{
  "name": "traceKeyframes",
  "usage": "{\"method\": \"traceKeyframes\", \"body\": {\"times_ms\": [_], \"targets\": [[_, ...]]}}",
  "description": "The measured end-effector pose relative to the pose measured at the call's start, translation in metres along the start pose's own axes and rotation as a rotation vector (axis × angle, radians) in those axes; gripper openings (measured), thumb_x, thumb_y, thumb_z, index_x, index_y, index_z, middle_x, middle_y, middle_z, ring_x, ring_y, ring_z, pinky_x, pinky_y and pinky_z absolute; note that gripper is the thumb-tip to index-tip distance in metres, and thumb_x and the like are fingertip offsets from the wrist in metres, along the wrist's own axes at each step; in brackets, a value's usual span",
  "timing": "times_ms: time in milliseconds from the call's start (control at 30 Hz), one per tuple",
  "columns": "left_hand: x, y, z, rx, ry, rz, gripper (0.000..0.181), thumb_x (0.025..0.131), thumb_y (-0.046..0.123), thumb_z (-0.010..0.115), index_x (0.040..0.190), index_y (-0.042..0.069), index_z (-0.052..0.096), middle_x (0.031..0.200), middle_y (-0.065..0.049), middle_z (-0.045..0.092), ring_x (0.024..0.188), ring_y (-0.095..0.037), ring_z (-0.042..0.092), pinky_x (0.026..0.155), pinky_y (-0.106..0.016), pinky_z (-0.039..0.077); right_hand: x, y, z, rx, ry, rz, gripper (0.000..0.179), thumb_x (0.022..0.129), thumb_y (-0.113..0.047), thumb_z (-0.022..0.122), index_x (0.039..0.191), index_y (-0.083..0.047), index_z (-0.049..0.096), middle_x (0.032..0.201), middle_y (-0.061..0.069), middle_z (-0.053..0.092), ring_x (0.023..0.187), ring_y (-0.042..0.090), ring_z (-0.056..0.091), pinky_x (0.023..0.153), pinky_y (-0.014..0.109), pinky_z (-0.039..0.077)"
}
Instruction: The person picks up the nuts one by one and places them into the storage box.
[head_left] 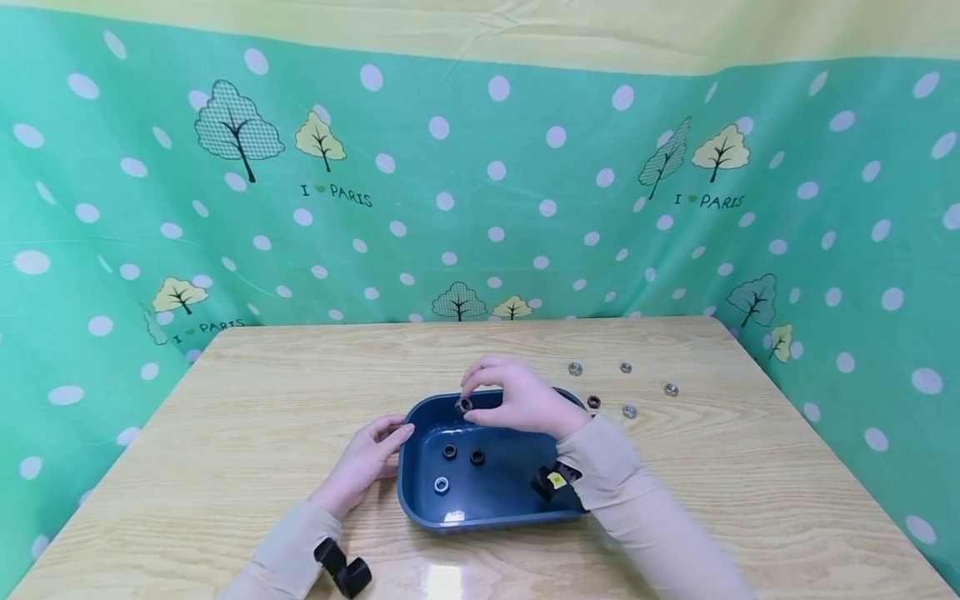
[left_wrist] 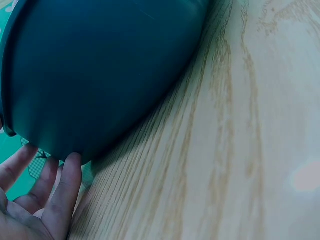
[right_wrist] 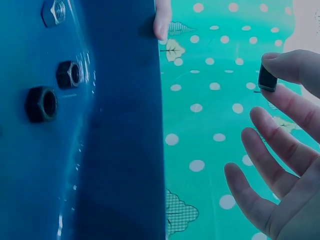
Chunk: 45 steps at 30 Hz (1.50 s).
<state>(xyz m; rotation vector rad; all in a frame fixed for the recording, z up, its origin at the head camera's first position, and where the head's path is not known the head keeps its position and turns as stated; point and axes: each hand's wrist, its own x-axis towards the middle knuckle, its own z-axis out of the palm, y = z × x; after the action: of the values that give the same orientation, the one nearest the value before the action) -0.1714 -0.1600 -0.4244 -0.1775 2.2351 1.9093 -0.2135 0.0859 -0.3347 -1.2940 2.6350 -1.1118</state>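
My right hand [head_left: 517, 400] is raised over the far left part of a dark blue plastic basin [head_left: 510, 523]. Thumb and index finger pinch a black hex nut [right_wrist: 268, 79]; the other fingers are spread apart. The left hand [head_left: 367, 462] holds the basin's left end, its thumb at the rim and its other fingers against the outer wall [left_wrist: 110, 75]. Inside the basin lie two dark hex nuts [head_left: 477, 457] and a silver hex nut [head_left: 442, 484]. My right forearm hides the basin's right end.
Right of the basin, several silver nuts [head_left: 671, 389] and one black nut [head_left: 594, 401] are scattered on the wood-grain table [head_left: 262, 400]. A green dotted curtain [head_left: 465, 208] hangs behind the table and along both sides.
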Motion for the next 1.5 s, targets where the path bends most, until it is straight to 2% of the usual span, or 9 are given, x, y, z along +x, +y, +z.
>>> {"method": "traceKeyframes", "body": {"times_ms": [333,600,833,1100,1300,1500], "targets": [[0.002,-0.003,0.001,-0.005,0.017,-0.006,0.044,0.096,0.027,0.054,0.130,-0.002,0.049,0.128,-0.021,0.053,0.100,-0.019,0.059,0.076,-0.038,0.059,-0.001,0.008,0.014,0.060,-0.067,-0.017,0.014,0.083,-0.016,0.071,0.097,-0.012,0.068,0.107,0.005,0.064,0.102,0.016,0.057,0.093,0.038,0.050],[0.002,-0.004,0.001,-0.014,0.021,0.001,0.044,0.097,0.026,0.054,0.129,-0.002,0.050,0.125,-0.021,0.055,0.100,-0.019,0.060,0.076,-0.039,0.059,-0.001,0.015,0.025,0.102,-0.109,0.042,0.013,0.083,-0.018,0.072,0.095,-0.014,0.069,0.105,-0.002,0.063,0.101,0.014,0.056,0.093,0.035,0.050],[0.001,-0.004,0.001,-0.027,0.014,-0.004,0.043,0.097,0.026,0.053,0.129,-0.002,0.050,0.124,-0.020,0.057,0.097,-0.017,0.061,0.076,-0.039,0.059,-0.001,0.018,0.033,0.066,-0.183,0.068,0.012,0.083,-0.019,0.072,0.094,-0.014,0.070,0.104,-0.001,0.064,0.100,0.019,0.058,0.091,0.030,0.050],[0.001,-0.005,0.000,0.008,-0.006,-0.010,0.048,0.097,0.031,0.053,0.132,-0.001,0.048,0.128,-0.021,0.055,0.104,-0.020,0.059,0.079,-0.040,0.058,-0.001,0.018,0.040,-0.037,-0.255,0.071,0.013,0.081,-0.020,0.073,0.093,-0.015,0.070,0.103,-0.003,0.063,0.099,0.011,0.058,0.091,0.023,0.048],[0.000,-0.004,0.001,0.009,-0.002,-0.012,0.047,0.097,0.031,0.053,0.131,-0.001,0.049,0.127,-0.020,0.056,0.103,-0.019,0.060,0.078,-0.040,0.058,-0.001,0.019,0.042,-0.083,-0.288,0.053,0.013,0.081,-0.020,0.073,0.092,-0.015,0.070,0.103,-0.004,0.063,0.099,0.008,0.056,0.092,0.021,0.047],[-0.002,-0.001,0.002,0.014,0.005,-0.007,0.048,0.097,0.031,0.053,0.131,-0.001,0.048,0.126,-0.021,0.056,0.103,-0.020,0.060,0.078,-0.040,0.058,-0.001,0.019,0.043,-0.120,-0.340,0.073,0.012,0.081,-0.022,0.075,0.092,-0.018,0.072,0.111,-0.003,0.062,0.108,0.010,0.053,0.099,0.024,0.044]]}}
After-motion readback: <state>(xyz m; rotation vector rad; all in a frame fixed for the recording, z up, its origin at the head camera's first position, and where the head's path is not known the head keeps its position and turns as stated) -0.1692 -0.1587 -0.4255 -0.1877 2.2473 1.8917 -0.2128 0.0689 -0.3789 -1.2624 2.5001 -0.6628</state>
